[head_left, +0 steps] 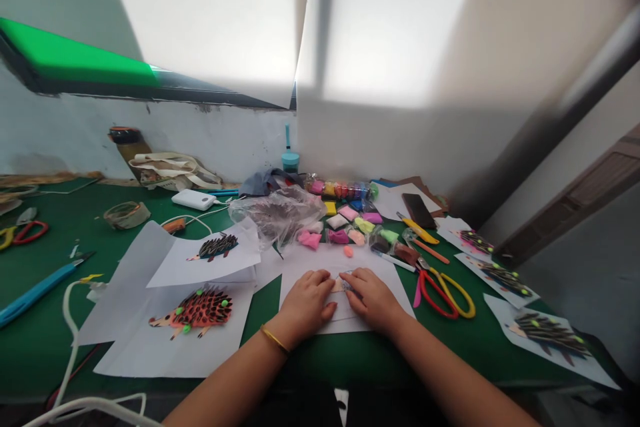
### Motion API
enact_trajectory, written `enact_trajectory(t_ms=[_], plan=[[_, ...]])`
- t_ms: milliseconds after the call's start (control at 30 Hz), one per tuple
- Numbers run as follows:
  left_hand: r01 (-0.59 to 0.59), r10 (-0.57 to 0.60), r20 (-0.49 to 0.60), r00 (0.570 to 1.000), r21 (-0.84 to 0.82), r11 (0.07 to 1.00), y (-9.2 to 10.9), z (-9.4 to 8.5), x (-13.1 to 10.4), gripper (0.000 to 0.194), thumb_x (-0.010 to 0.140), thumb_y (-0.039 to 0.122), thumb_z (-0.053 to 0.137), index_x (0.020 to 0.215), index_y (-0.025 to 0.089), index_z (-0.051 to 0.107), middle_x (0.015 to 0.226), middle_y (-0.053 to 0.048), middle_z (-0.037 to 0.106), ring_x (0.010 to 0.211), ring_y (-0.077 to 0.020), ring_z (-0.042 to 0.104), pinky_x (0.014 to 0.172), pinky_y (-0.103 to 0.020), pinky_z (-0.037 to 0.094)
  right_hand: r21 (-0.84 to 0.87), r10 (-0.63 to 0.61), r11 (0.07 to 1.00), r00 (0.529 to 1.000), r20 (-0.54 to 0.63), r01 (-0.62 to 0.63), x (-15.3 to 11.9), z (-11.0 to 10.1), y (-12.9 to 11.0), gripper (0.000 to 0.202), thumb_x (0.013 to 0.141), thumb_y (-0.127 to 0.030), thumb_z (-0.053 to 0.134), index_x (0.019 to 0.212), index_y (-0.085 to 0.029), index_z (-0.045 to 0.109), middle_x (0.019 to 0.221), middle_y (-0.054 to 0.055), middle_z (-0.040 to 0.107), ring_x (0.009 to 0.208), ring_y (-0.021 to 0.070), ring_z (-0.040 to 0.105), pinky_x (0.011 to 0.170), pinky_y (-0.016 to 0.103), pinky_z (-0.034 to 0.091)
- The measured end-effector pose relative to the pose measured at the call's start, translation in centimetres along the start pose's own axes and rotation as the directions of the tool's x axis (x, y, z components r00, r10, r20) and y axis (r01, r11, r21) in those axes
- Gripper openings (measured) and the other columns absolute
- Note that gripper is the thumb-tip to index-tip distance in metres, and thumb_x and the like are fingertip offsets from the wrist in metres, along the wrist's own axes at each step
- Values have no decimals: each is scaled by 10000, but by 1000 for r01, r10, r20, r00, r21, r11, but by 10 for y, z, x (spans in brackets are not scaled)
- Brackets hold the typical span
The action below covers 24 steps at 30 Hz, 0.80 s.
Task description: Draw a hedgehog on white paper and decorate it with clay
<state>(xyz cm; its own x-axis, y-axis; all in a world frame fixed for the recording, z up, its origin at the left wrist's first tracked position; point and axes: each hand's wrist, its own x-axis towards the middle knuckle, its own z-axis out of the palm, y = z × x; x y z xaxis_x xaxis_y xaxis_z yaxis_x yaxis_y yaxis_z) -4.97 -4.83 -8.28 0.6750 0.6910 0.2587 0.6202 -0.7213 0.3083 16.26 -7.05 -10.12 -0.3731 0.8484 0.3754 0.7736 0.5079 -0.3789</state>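
Both hands rest on a white sheet of paper at the front middle of the green table. My left hand, with a yellow band at its wrist, has bent fingertips against a small pale piece. From the other side my right hand presses a small bluish patterned piece with its fingers. The fingers of each hand lie close together, and they partly hide both pieces. Just beyond the hands on the sheet sits a small orange-pink lump.
Colourful clay packets and a crumpled plastic bag lie behind the sheet. Scissors, a yellow cutter and a phone are at right. Hedgehog pictures lie left, others far right.
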Motion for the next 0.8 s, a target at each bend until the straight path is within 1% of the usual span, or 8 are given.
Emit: enact_trajectory(t_ms=[133,333,533,700,800], plan=[[1,-1,-1,1000,0,1000,0,1,0,359,800,261,645,1152,213,602,1255,-93,568,1135,-277,526,1028,-433,419,-3,2,1000,1000,7,-2,0,0,0,388,884,-199,521,1265,-181,593,1008,98,615,953,238,542,867,396,480],[10,-9,-25,1000,22,1000,-4,9,-1,509,798,278,649,1279,170,524,1323,-123,544,1207,-294,498,1074,-447,387,-10,-16,1000,1000,16,16,0,2,1,392,861,-140,513,1233,-196,624,977,85,602,932,225,532,852,373,466],[10,-10,-37,999,-1,1000,-6,11,-1,494,805,278,638,1276,188,519,1322,-117,543,1217,-291,497,1069,-454,395,-29,-32,999,999,9,33,1,4,0,304,880,-152,519,1115,-222,698,903,66,577,869,206,523,794,349,449],[10,-11,-30,999,-9,1000,-6,10,-1,487,797,274,648,1260,184,528,1311,-119,551,1208,-295,505,1064,-459,402,8,-47,999,999,-8,47,0,-1,-3,317,868,-145,530,1124,-230,697,916,68,584,876,210,523,798,352,454],[11,-11,-27,1000,-10,1000,-5,8,-1,466,799,269,651,1242,182,538,1302,-119,556,1198,-293,511,1059,-456,407,15,-61,998,998,-1,61,0,-3,-5,287,869,-167,549,1091,-243,714,890,61,571,854,205,520,785,350,453]])
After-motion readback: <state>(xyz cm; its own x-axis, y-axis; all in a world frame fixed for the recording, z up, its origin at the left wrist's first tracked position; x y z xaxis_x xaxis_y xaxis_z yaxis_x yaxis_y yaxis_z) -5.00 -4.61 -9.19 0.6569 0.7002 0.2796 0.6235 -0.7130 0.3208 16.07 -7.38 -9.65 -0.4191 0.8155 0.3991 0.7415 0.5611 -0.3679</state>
